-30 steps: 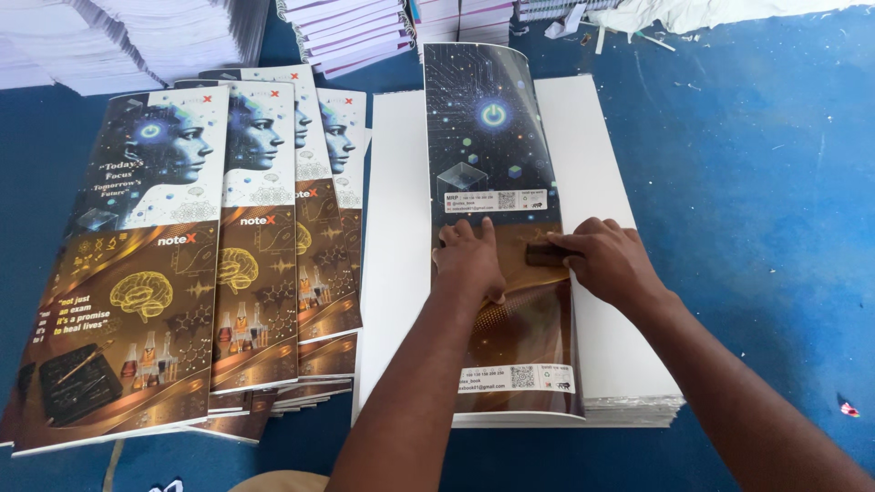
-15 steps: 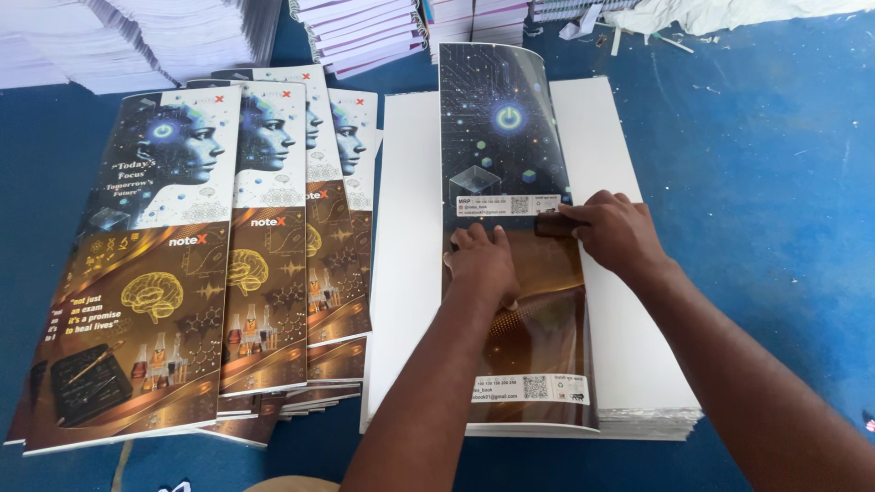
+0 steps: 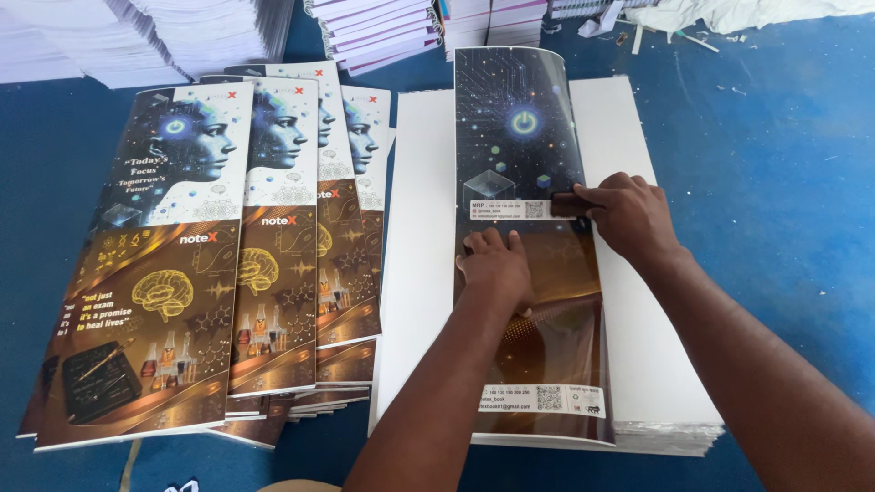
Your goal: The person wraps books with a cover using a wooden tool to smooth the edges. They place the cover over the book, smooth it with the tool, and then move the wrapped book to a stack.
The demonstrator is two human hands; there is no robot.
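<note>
Blue worktop (image 3: 775, 182) carries a white paper stack (image 3: 419, 228); atop it a long glossy dark printed cover sheet (image 3: 519, 128) runs lengthwise away from the person — left hand (image 3: 497, 269) flat, fingers together; right hand (image 3: 629, 214) fingers pinching a small dark block (image 3: 567, 204).

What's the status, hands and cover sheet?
Left hand flat on the glossy cover sheet. Right hand presses a small dark tool on it. Nothing in the way.

The right hand (image 3: 629, 217) hides the dark tool (image 3: 567, 204) it presses.

Folded cover (image 3: 529, 137) on paper stack (image 3: 419, 273), finished covers (image 3: 182, 264) left
</note>
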